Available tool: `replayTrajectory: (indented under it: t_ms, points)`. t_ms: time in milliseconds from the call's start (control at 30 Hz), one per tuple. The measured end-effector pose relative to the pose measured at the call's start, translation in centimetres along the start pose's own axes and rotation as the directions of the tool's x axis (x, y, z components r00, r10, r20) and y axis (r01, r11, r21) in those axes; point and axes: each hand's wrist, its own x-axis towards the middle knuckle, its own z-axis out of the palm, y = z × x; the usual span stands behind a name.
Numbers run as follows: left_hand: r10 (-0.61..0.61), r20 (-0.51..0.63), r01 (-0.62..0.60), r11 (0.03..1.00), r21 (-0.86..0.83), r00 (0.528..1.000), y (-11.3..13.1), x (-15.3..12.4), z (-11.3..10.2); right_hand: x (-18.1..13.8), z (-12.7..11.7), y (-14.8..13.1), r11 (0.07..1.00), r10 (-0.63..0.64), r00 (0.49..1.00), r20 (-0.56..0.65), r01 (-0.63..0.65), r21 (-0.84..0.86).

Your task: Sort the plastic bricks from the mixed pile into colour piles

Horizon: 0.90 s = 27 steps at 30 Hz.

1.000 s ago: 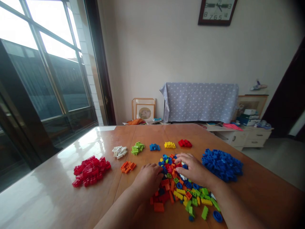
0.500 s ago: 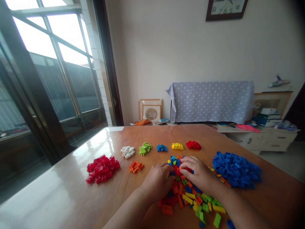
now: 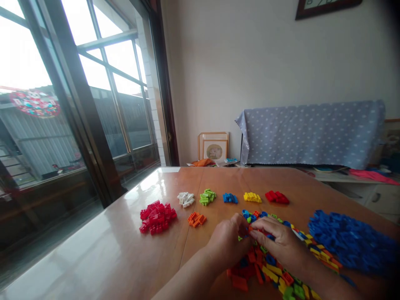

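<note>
A mixed pile of toy building bricks [image 3: 258,260] in red, orange, yellow, green and blue lies under both hands. Over its left side, my left hand [image 3: 229,237] has curled, closed fingers. My right hand [image 3: 279,237] meets it from the right, thumb and fingertips pinched together. A bit of orange-red shows where the fingertips come together, but I cannot tell whether it is held or lies behind them. The palms and arms hide part of the pile.
Sorted brick heaps stand around: crimson [image 3: 158,217], white [image 3: 186,199], lime green [image 3: 208,196], orange [image 3: 196,219], small blue [image 3: 230,198], yellow [image 3: 252,197], red [image 3: 277,197], and large blue [image 3: 350,239] at right. All lie on a glossy wooden table [image 3: 125,254].
The view has turned left, so everything sits further right. My hands have drawn closer together, and their fingertips now meet above the mixed pile.
</note>
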Motion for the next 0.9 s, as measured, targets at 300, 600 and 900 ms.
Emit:
replayTrajectory:
  t_ms: [300,600,900]
  points:
    - [-0.026,0.004,0.024,0.972,0.233,1.0,0.2,0.3,-1.2,-0.3,0.6,0.8,0.999,0.051,0.998,-0.024,-0.052,-0.006]
    - [-0.254,-0.231,0.331,0.848,0.414,0.939,-3.7,0.6,-8.2,-0.4,-0.1,2.8,0.99,0.099,0.991,-0.09,-0.107,-0.089]
    - [-0.373,-0.256,0.452,0.757,0.472,0.892,-7.2,-0.1,-10.7,-0.3,-0.7,2.8,0.988,0.132,0.981,-0.142,-0.142,-0.067]
